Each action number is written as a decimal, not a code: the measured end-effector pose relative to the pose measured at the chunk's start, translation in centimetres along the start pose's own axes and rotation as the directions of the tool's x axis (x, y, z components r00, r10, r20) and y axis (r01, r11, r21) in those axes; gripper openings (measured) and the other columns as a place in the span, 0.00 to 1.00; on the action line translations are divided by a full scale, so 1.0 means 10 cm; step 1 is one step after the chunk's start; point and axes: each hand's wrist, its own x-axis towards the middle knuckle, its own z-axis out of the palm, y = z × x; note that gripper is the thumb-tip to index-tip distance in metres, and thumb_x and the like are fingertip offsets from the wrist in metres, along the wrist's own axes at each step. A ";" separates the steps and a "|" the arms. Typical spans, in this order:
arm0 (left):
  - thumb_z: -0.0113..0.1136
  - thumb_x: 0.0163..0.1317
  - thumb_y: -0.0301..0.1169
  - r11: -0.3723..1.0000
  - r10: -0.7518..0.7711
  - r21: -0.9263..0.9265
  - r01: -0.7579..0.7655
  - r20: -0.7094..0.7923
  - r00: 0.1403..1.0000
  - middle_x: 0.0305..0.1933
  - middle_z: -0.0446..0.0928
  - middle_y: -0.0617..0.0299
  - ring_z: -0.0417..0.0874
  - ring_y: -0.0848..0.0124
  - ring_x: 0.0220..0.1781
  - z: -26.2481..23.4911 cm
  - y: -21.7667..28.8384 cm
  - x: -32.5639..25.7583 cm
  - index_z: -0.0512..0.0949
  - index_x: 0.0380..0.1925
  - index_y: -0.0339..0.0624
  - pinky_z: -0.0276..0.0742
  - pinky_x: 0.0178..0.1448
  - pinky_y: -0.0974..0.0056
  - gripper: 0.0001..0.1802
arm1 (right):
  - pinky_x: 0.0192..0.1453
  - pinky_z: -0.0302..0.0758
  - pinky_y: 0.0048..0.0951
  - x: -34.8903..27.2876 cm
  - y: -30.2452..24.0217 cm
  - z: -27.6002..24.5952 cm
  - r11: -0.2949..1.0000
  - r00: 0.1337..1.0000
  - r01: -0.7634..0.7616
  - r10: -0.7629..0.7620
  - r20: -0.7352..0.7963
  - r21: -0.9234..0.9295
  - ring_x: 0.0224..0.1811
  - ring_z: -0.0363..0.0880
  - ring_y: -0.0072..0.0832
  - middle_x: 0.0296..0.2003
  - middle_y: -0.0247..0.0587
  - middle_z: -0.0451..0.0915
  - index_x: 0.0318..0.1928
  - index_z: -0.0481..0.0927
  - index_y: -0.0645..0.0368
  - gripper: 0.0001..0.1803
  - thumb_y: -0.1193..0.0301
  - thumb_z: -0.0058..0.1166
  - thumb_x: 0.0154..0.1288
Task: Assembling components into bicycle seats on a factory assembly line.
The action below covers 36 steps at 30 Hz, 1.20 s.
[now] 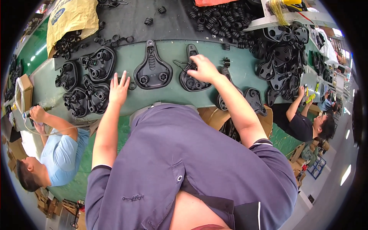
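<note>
while right hand (204, 68) grips a saddle base (191, 76), left hand (119, 89) lies spread near the bench edge (172, 102).

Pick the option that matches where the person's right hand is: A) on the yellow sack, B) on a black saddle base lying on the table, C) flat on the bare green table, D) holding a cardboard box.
B: the right hand rests on a black saddle base, while the left hand lies on the green table.
</note>
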 end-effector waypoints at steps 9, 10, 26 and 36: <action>0.59 0.68 0.30 0.989 -0.040 -0.147 0.035 -0.029 0.999 0.55 0.76 0.54 0.80 0.53 0.58 0.37 -0.04 0.00 0.80 0.48 0.44 0.82 0.58 0.52 0.10 | 0.72 0.78 0.50 -0.16 -0.27 0.23 0.972 0.985 -0.016 0.056 0.164 -0.236 0.71 0.72 0.53 0.70 0.53 0.67 0.81 0.62 0.55 0.53 0.66 0.75 0.56; 0.59 0.68 0.30 0.989 -0.024 -0.147 0.019 -0.030 0.999 0.55 0.76 0.54 0.80 0.53 0.58 0.30 0.01 -0.05 0.80 0.48 0.44 0.82 0.58 0.52 0.10 | 0.72 0.78 0.49 -0.23 -0.23 0.25 0.976 0.989 -0.033 0.064 0.137 -0.215 0.71 0.72 0.53 0.69 0.54 0.67 0.81 0.61 0.55 0.54 0.66 0.75 0.56; 0.61 0.62 0.27 0.842 0.183 -0.426 -0.330 -0.349 0.919 0.63 0.78 0.54 0.76 0.53 0.67 -0.75 0.49 0.29 0.83 0.58 0.43 0.78 0.71 0.53 0.22 | 0.71 0.78 0.50 -0.17 -0.29 0.30 0.982 0.987 -0.142 0.150 0.061 -0.122 0.68 0.76 0.55 0.65 0.59 0.72 0.79 0.62 0.62 0.49 0.57 0.71 0.65; 0.71 0.62 0.30 0.820 0.108 -0.489 -0.297 -0.378 0.920 0.65 0.78 0.55 0.77 0.54 0.68 -0.73 0.48 0.18 0.79 0.65 0.45 0.78 0.71 0.53 0.29 | 0.22 0.68 0.25 0.23 -0.88 -0.11 0.237 0.873 -0.456 0.307 0.379 0.858 0.19 0.72 0.20 0.28 0.35 0.81 0.47 0.80 0.59 0.28 0.44 0.61 0.77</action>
